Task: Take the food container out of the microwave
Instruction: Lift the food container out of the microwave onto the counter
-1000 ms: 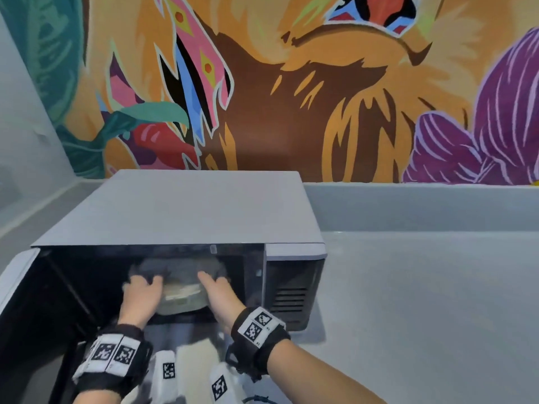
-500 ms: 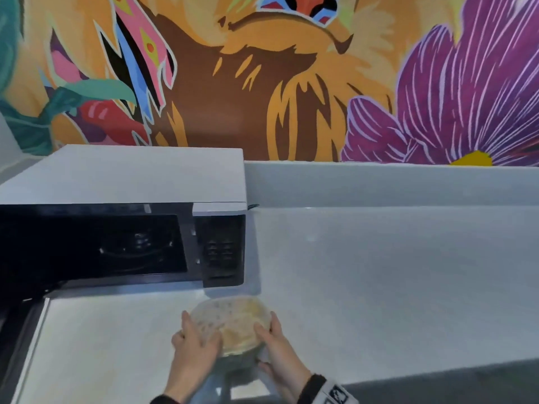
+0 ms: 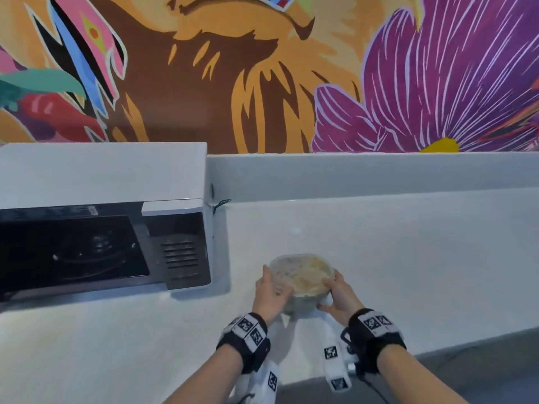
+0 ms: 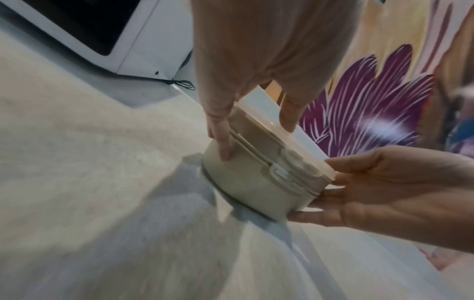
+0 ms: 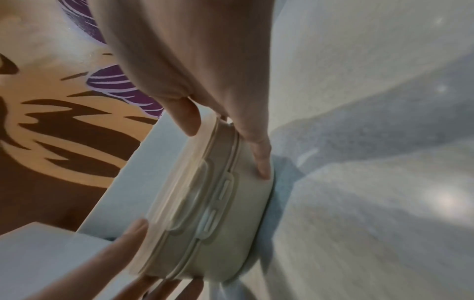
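The food container [image 3: 302, 275] is a round, pale tub with a clear clip-on lid and yellowish food inside. It is outside the microwave [image 3: 102, 176], over the white counter [image 3: 408, 258] to the right of it. My left hand [image 3: 274, 284] grips its left side and my right hand [image 3: 329, 290] grips its right side. In the left wrist view the container [image 4: 256, 182] has its base at the counter surface, with a thumb on the lid rim and fingers down the wall. The right wrist view shows the same hold on the container [image 5: 212, 213].
The microwave cavity [image 3: 73, 252] stands open and dark, with its turntable showing and nothing on it. A low white ledge [image 3: 364, 176] and a painted wall run along the back. The counter's front edge [image 3: 466, 345] lies close to my right wrist.
Both hands have drawn the container out of the microwave cavity, carried it right, and lowered it to the counter beside the microwave. Both hands still hold it.
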`<move>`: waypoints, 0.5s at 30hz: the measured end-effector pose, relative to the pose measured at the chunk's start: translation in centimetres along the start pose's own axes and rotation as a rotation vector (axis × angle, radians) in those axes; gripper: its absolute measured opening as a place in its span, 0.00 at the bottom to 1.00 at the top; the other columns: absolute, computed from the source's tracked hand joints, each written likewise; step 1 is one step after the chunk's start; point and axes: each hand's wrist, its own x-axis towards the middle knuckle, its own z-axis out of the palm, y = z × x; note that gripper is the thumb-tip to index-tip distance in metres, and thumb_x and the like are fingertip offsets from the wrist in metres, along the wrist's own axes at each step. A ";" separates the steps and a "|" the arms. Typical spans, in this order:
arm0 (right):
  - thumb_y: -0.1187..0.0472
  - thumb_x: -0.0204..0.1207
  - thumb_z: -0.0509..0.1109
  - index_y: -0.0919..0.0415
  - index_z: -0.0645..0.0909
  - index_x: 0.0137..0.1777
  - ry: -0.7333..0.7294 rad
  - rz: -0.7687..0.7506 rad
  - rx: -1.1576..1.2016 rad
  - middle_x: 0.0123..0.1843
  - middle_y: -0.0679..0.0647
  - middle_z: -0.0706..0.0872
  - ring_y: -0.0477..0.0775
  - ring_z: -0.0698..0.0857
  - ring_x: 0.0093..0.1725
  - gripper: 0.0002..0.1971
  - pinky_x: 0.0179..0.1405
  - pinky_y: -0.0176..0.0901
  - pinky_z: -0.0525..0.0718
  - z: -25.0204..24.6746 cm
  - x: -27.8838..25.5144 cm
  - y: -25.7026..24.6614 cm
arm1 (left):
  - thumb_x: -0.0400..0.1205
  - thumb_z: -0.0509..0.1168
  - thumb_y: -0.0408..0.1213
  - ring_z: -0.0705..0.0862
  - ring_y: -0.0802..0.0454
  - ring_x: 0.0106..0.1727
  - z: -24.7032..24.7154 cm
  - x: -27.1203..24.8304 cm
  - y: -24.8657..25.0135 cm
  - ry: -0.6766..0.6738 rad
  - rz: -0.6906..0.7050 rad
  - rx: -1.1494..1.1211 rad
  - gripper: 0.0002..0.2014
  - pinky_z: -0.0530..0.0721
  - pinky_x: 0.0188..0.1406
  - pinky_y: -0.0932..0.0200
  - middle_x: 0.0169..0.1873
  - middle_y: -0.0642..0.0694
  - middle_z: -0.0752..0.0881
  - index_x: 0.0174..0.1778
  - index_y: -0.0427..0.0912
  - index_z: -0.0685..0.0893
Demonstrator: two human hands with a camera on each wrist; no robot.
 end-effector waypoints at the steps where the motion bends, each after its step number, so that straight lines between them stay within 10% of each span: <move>1: 0.66 0.83 0.55 0.51 0.58 0.79 0.006 0.002 -0.010 0.77 0.59 0.67 0.64 0.67 0.75 0.25 0.65 0.67 0.75 0.1 0.9 -0.6 | 0.78 0.68 0.40 0.71 0.40 0.76 0.0 1.1 0.0 0.004 0.012 -0.003 0.43 0.75 0.74 0.52 0.75 0.36 0.68 0.83 0.41 0.49; 4: 0.70 0.82 0.54 0.50 0.52 0.82 0.017 -0.012 -0.035 0.80 0.60 0.63 0.66 0.65 0.77 0.31 0.66 0.65 0.75 1.0 2.4 -2.2 | 0.72 0.70 0.48 0.77 0.41 0.72 -0.2 4.7 -1.1 0.025 0.033 0.004 0.39 0.82 0.67 0.51 0.69 0.38 0.77 0.76 0.43 0.60; 15: 0.72 0.81 0.54 0.51 0.48 0.82 0.051 0.013 -0.021 0.78 0.62 0.65 0.60 0.71 0.62 0.33 0.65 0.61 0.77 2.7 3.2 -3.1 | 0.81 0.62 0.44 0.57 0.38 0.83 -1.4 5.8 0.2 -0.055 0.000 0.108 0.44 0.59 0.84 0.44 0.82 0.32 0.54 0.83 0.42 0.37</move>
